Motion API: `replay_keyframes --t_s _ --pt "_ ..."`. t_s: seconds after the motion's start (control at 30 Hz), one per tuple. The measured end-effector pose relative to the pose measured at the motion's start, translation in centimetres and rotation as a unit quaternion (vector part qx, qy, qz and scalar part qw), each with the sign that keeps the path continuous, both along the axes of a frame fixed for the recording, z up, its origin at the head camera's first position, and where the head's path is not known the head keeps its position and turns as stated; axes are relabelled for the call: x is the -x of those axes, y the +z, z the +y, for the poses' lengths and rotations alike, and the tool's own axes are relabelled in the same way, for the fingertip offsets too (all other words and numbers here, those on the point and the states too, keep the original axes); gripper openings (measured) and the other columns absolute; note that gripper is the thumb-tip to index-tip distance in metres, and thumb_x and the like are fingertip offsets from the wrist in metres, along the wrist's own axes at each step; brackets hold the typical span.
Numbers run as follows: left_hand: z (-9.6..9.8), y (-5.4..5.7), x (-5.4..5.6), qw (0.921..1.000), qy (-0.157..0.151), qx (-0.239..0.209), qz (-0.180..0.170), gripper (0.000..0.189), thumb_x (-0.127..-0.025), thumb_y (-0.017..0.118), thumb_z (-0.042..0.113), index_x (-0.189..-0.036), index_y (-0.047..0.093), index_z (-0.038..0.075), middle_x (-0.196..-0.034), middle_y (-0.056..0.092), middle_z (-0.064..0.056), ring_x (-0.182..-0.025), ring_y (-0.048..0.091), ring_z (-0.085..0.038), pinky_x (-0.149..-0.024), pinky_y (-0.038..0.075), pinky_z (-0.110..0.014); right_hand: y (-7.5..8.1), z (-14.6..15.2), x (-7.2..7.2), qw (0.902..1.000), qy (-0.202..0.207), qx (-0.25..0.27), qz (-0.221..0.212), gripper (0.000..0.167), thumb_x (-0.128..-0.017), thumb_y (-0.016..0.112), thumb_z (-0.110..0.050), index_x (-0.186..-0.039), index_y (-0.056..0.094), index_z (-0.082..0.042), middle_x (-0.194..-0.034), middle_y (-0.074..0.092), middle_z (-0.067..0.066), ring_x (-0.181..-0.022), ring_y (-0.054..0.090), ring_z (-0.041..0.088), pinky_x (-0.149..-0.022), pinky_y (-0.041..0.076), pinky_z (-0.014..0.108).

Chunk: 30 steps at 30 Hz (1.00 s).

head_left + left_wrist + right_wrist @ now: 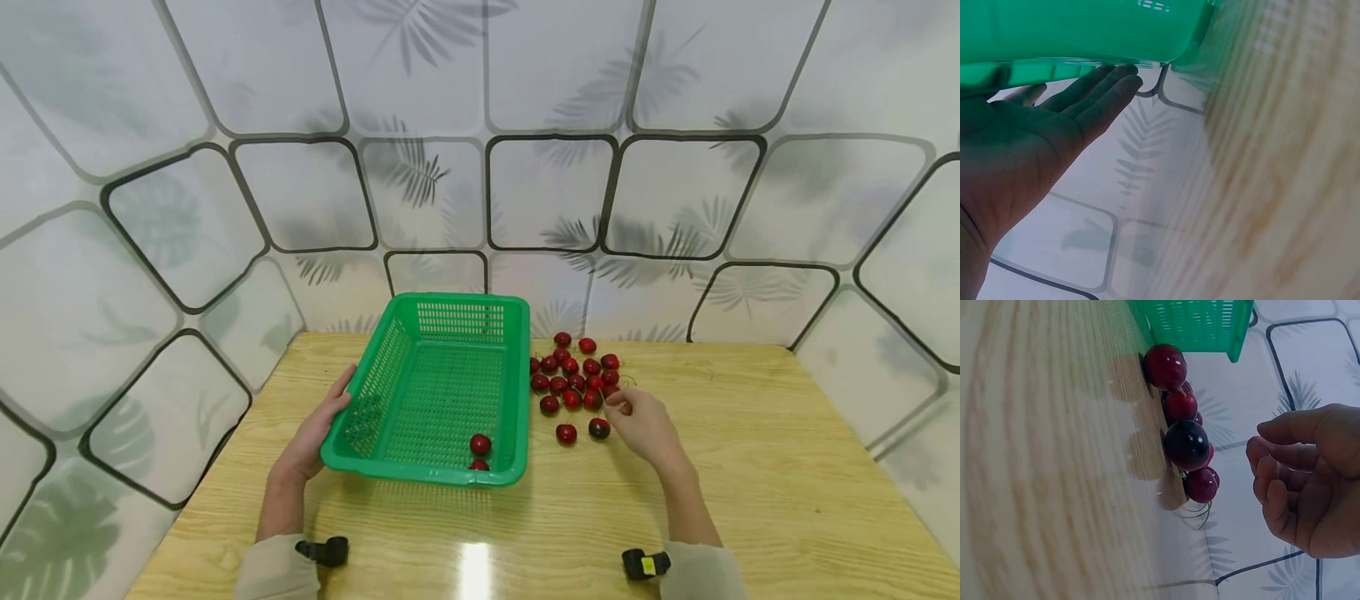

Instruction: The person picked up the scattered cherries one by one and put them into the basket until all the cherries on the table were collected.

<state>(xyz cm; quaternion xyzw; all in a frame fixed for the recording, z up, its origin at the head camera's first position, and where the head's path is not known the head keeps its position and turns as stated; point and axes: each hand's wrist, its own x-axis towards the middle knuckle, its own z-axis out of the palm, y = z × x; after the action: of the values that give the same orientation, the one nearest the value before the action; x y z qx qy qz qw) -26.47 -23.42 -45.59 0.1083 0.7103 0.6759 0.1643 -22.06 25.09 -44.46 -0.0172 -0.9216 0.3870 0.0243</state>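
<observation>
We find the right hand (pixel 647 427) half-curled beside the loose cherries (pixel 576 382), thumb and forefinger slightly parted, nothing visibly held. The left hand (pixel 311 433), fingers extended, touches the left side of the green basket (pixel 450 392), in our judgement to steady it. Two cherries (pixel 480 444) sit in its near right corner. The right rim borders the loose group, likely shortening any carry; room over the table (pixel 765 450) extends rightward.

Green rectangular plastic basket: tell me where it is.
In the head view, the green plastic basket is just left of centre, between the left hand and the cluster of round red cherries.
</observation>
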Motion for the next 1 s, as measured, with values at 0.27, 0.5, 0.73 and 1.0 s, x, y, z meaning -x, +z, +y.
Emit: replay_keyframes --t_s 0.27,0.5,0.73,1.0 --pt "0.0 0.0 0.0 1.0 0.003 -0.001 -0.003 0.062 -0.11 0.027 0.042 -0.161 -0.005 0.029 -0.165 -0.005 -0.011 -0.118 0.047 -0.021 -0.088 0.049 -0.027 -0.3 0.5 -0.1 0.9994 -0.001 -0.021 -0.027 0.028 -0.096 0.058 -0.013 -0.116 0.066 0.004 -0.098 0.069 0.018 -0.08 0.064 0.026 -0.064 0.05 0.038" --pt "0.1 0.1 -0.1 1.0 0.004 0.003 0.0 0.063 -0.109 0.027 0.043 -0.161 -0.006 0.027 -0.166 -0.007 -0.009 -0.126 0.038 -0.024 -0.09 0.046 -0.025 -0.6 0.3 0.2 0.9997 0.005 -0.014 -0.022 0.029 -0.095 0.055 -0.008 -0.118 0.065 0.006 -0.106 0.066 0.022 -0.079 0.06 0.025 -0.06 0.046 0.033" --pt "0.2 0.1 0.0 0.9999 0.012 0.001 -0.001 0.064 -0.109 0.029 0.043 -0.161 -0.004 0.025 -0.166 -0.006 -0.008 -0.123 0.04 -0.024 -0.089 0.047 -0.025 -1.5 0.5 0.9 0.9997 0.002 -0.023 0.003 0.028 -0.096 0.052 -0.004 -0.118 0.066 0.006 -0.12 0.061 0.027 -0.089 0.057 0.033 -0.063 0.045 0.036" --pt "0.2 0.1 0.0 0.9999 0.015 -0.003 -0.004 0.061 -0.109 0.028 0.042 -0.161 -0.003 0.029 -0.166 -0.007 -0.007 -0.131 0.03 -0.03 -0.09 0.045 -0.023 -2.3 0.4 1.3 0.9981 0.05 -0.019 -0.03 0.03 -0.101 0.049 -0.009 -0.122 0.064 0.006 -0.123 0.062 0.028 -0.103 0.06 0.042 -0.079 0.05 0.046"
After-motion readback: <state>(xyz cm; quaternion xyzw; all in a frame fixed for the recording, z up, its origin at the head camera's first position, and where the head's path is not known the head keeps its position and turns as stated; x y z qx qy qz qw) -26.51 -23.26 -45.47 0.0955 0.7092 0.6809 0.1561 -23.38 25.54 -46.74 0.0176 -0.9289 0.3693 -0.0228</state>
